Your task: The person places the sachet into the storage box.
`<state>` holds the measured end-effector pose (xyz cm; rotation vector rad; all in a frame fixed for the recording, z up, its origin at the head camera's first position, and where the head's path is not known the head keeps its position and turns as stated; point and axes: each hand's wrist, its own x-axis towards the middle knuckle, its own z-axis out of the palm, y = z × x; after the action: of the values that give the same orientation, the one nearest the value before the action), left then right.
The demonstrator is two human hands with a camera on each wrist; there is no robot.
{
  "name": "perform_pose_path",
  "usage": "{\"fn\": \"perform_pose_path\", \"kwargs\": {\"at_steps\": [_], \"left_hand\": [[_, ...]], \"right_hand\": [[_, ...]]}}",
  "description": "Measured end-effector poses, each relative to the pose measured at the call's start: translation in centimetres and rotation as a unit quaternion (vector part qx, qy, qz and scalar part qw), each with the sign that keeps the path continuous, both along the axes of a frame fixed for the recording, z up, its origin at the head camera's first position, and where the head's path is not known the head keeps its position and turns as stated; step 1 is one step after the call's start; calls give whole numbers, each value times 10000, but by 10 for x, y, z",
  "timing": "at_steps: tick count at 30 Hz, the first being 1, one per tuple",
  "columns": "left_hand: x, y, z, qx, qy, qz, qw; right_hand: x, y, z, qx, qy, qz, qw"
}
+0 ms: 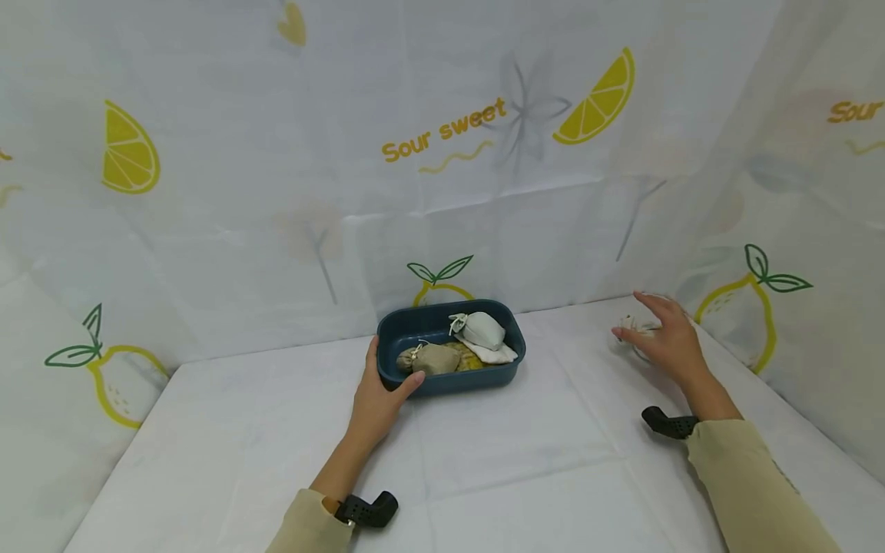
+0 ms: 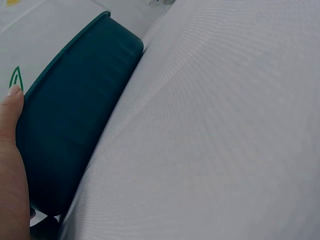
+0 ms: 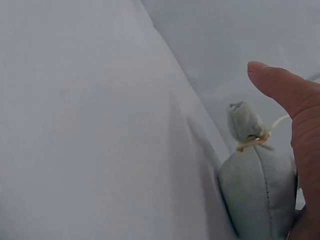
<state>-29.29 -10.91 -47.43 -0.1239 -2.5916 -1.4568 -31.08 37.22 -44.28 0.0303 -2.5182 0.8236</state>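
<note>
A dark teal plastic tub [image 1: 470, 382] stands near the back of the white-covered table. My left hand [image 1: 380, 395] holds its left end, thumb over the front rim and fingers along the outer wall. Inside lie a pale grey drawstring pouch [image 1: 482, 330], a khaki pouch [image 1: 437, 359], a yellow patterned piece [image 1: 469, 360] and white fabric [image 1: 498, 355]. Over to the right, my right hand [image 1: 667, 342] hovers with thumb and fingers spread around a pale drawstring pouch [image 3: 260, 185]. The right wrist view shows this pouch upright, its neck tied with cord; the hand hides part of it.
White sheeting [image 1: 263, 261] printed with lemons rises behind the table and along both sides. The white tablecloth [image 1: 512, 484] has shallow creases. A black strap device [image 1: 369, 510] sits on the left wrist, another wrist device [image 1: 669, 423] on the right.
</note>
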Motion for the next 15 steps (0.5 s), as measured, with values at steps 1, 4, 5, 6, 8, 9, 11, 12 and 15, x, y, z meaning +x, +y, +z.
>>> {"fn": "perform_pose_path", "kwargs": {"at_steps": [1,4,5,6,8,9,11,12,15], "left_hand": [[0,0,0,-2,-3,2,10000],[1,0,1,6,-18,7,10000],[1,0,2,7,-19,6,10000],[1,0,2,15,-22,9,10000],[2,0,2,29,-18,9,10000],[2,0,3,33,-16,10,10000],[1,0,2,27,-10,11,10000],[1,0,2,25,-6,10,10000],[1,0,2,12,-1,10,10000]], "right_hand": [[-1,1,-2,69,-70,37,9999],[-2,5,-10,266,-236,158,9992],[-2,6,-12,293,-285,192,9990],[-3,7,-14,343,-309,217,9987],[-3,9,-17,413,-346,234,9983],[-2,9,-18,440,-389,230,9980],[-2,10,-20,513,-478,213,9973],[-1,11,-21,569,-538,198,9967],[0,11,-22,705,-713,112,9949]]}}
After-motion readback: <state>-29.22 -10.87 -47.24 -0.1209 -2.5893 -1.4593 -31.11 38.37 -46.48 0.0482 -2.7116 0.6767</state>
